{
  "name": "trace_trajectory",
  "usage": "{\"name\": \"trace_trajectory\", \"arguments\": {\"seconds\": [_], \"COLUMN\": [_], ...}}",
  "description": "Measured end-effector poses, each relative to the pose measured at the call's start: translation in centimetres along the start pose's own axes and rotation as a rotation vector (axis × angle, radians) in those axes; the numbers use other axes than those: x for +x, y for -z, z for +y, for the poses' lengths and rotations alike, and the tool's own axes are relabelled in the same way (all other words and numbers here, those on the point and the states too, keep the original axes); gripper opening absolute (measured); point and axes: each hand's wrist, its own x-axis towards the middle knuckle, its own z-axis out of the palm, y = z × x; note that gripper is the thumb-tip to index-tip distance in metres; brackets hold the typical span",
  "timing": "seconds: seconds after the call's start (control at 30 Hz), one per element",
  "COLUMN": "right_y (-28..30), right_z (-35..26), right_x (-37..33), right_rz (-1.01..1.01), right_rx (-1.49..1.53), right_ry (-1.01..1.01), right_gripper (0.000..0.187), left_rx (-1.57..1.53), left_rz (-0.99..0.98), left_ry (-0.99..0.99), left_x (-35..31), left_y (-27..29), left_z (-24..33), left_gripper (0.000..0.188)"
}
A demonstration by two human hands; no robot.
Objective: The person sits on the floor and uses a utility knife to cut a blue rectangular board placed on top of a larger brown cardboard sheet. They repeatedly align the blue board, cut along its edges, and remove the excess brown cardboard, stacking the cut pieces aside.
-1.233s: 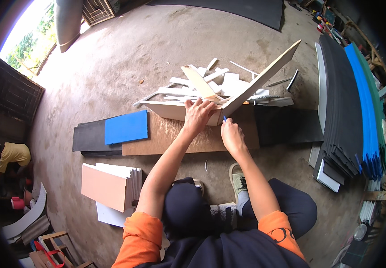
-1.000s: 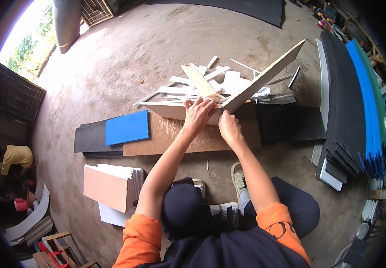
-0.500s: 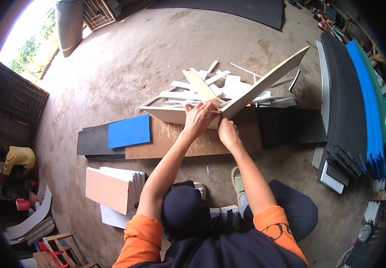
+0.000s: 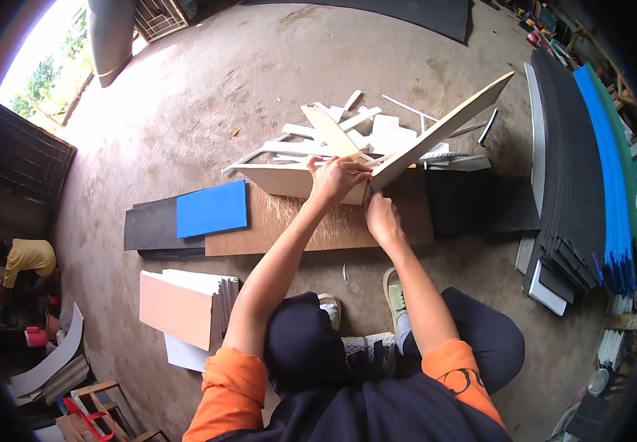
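A pale foam-like board is bent into a V, with its left panel [image 4: 282,183] low and its right panel [image 4: 447,131] rising to the upper right. My left hand [image 4: 333,180] is closed on the board's edge near the fold. Just right of it, my right hand [image 4: 385,219] is closed round a small cutter knife [image 4: 372,193], mostly hidden, with a bit of blue showing at the fold. Underneath lies a worn brown plank [image 4: 296,232]. Beyond the hands, a yellowish strip [image 4: 327,131] lies on white offcuts [image 4: 393,136].
A blue sheet [image 4: 212,210] lies on black sheets [image 4: 153,225] at the plank's left. Stacked boards [image 4: 178,306] sit near my left knee. Tall black sheets [image 4: 569,169] and blue sheets [image 4: 604,169] line the right side. A person in yellow [image 4: 31,261] crouches far left.
My hands have shifted slightly to the right along with the board's fold, the left hand a little farther away. Both keep their grip. The whole view has tilted a little.
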Motion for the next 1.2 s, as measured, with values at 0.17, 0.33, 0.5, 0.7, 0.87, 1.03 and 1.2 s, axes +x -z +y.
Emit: {"name": "trace_trajectory", "arguments": {"seconds": [0.17,0.33,0.5,0.7,0.87,1.03,1.2], "right_y": [-2.1,-2.8,-2.0,-4.7,-12.9,-11.4,-10.0], "right_z": [1.0,1.3,1.2,3.2,9.6,10.2,8.9], "right_x": [1.8,2.6,1.4,1.6,-1.0,-0.6,-0.4], "right_rz": [0.032,0.070,-0.019,-0.178,-0.069,0.016,0.229], "right_rx": [0.114,0.160,0.052,0.060,-0.078,-0.105,-0.004], "right_ry": [0.019,-0.037,-0.006,0.004,-0.148,-0.047,0.054], "right_gripper": [0.032,0.033,0.035,0.035,0.029,0.028,0.026], "left_rx": [0.001,-0.007,0.026,0.030,0.039,0.092,0.183], "left_rz": [0.017,0.068,0.217,0.165,0.273,0.267,0.135], "left_ry": [-0.002,-0.017,-0.050,-0.038,-0.103,-0.135,-0.276], "left_x": [-0.2,0.0,0.2,0.4,1.2,1.5,1.8], "left_y": [-0.3,-0.4,-1.2,-1.0,-1.5,-1.8,0.2], "left_z": [0.2,0.7,0.1,-0.2,-0.4,-0.7,0.2], "left_gripper": [0.023,0.022,0.022,0.021,0.021,0.017,0.015]}}
